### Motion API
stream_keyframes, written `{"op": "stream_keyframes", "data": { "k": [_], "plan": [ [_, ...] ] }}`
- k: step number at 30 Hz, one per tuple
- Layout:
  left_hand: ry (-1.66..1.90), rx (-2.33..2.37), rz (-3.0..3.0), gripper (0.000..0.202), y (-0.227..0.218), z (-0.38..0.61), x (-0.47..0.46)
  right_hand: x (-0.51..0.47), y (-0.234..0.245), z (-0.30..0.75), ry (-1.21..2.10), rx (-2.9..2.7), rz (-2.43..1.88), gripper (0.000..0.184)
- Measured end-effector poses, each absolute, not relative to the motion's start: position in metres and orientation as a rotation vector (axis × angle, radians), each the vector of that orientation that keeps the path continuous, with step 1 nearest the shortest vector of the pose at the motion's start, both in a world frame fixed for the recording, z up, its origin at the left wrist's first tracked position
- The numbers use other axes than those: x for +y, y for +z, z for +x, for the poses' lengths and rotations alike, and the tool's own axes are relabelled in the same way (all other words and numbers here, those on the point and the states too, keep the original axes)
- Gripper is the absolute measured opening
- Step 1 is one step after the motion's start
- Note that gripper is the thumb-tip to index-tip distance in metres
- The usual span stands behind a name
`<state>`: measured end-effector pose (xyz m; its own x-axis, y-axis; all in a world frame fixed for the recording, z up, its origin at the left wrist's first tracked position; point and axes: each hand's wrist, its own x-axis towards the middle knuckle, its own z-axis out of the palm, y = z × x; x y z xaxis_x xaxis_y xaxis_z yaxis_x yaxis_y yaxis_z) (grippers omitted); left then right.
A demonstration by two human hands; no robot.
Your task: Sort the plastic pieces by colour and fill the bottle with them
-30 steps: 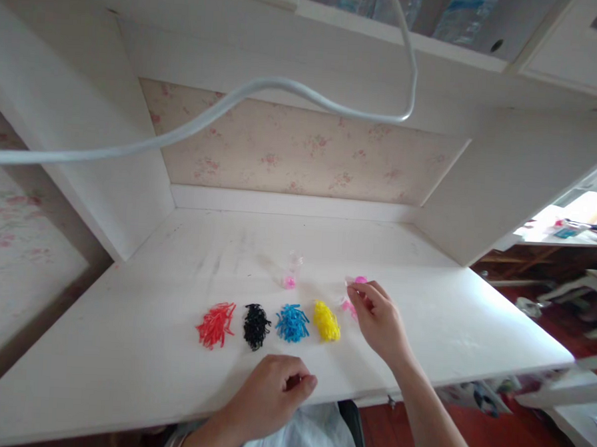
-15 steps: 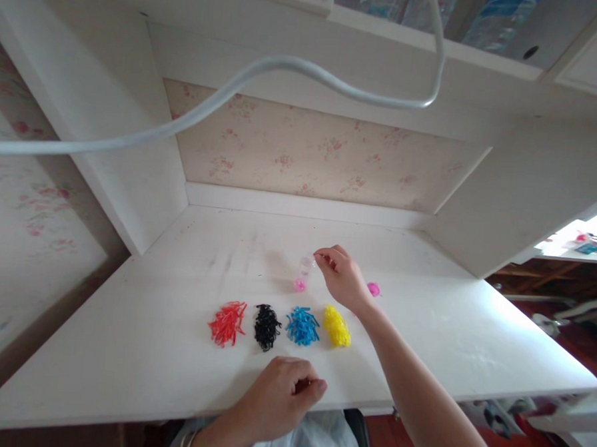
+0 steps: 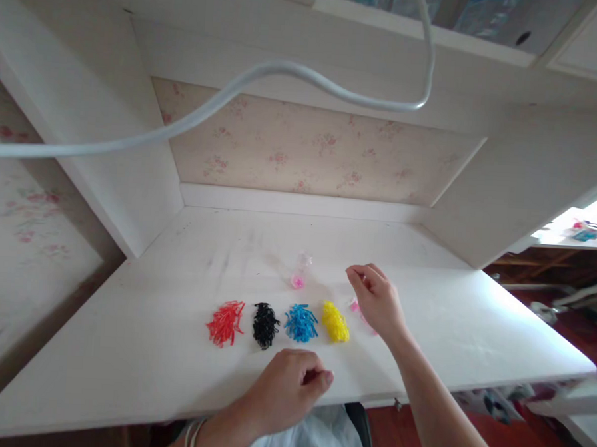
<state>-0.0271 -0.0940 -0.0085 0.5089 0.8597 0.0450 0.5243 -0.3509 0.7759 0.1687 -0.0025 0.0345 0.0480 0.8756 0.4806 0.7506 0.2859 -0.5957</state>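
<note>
My right hand (image 3: 374,299) hovers over the right side of the table, fingers pinched together; whatever is between them, if anything, is too small to make out. Under and beside it lie pink pieces (image 3: 355,306), partly hidden by the hand. A small clear container (image 3: 304,260) with pink pieces at its near end stands left of that hand. My left hand (image 3: 292,386) rests curled at the table's front edge, with no object visible in it. Just beyond are piles of what look like small rubber bands: red (image 3: 226,324), black (image 3: 265,326), blue (image 3: 301,323) and yellow (image 3: 335,322).
The white table (image 3: 136,355) is bounded by a low back ledge (image 3: 299,202) and side panels. A thick white cable (image 3: 286,68) crosses the view high up, in front of an overhead shelf (image 3: 468,42) holding clear plastic items.
My right hand has moved from beside the clear container to the right and nearer me, over the pink pieces. My left hand has stayed curled in nearly the same place.
</note>
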Motion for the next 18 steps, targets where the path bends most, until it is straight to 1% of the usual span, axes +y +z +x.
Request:
{"op": "stream_keyframes", "data": {
  "k": [3, 5, 8, 13, 18],
  "plan": [
    [0.617, 1.108, 2.152, 0.030, 0.008, -0.014, -0.083, -0.026, 0.003, 0.200, 0.175, -1.624, -1.621, 0.031],
    [0.609, 1.110, 2.257, 0.029, 0.018, -0.001, -0.069, -0.041, -0.019, 0.216, 0.111, -1.597, -1.700, 0.031],
    [0.484, 1.189, 2.400, 0.028, 0.025, 0.021, -0.039, -0.056, -0.041, 0.228, 0.041, -1.592, -1.797, 0.031],
    [0.337, 1.294, 2.463, 0.026, 0.015, 0.054, 0.012, -0.062, -0.049, 0.227, -0.073, -1.655, -1.825, 0.031],
    [0.268, 1.308, 2.498, 0.021, 0.001, 0.072, 0.032, -0.056, -0.045, 0.221, -0.294, -1.893, -1.827, 0.024]
  ]
}}
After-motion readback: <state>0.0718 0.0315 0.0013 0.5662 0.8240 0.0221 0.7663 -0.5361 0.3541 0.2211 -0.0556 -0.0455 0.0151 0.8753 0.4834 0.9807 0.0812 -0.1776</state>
